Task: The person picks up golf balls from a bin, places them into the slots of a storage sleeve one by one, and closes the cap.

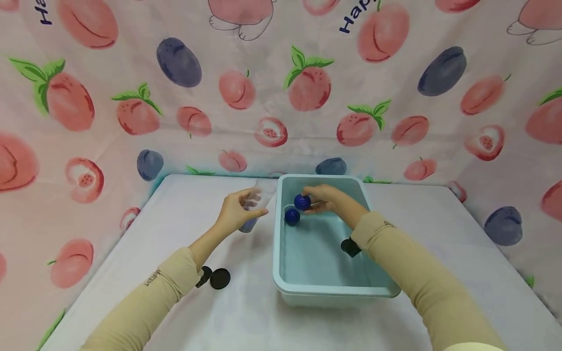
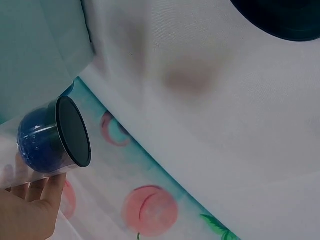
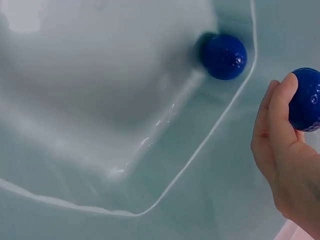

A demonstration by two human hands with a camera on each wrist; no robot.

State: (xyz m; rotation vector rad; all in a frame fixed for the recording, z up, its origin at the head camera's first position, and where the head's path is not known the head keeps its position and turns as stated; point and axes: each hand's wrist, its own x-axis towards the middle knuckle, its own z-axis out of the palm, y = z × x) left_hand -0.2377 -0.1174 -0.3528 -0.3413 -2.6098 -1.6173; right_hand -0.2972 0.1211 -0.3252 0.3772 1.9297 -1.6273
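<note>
My left hand grips a tilted clear plastic tube, its mouth toward the tub. In the left wrist view, a blue ball sits inside against the tube's black end cap. Over the left part of the pale blue tub, my right hand pinches a blue golf ball between thumb and fingers. A second blue ball lies in the tub, near its left wall; the right wrist view shows that ball by the wall too.
A round black lid lies on the white table, left of the tub. Behind the table hangs a fruit-printed cloth. The tub's raised rim stands between the two hands.
</note>
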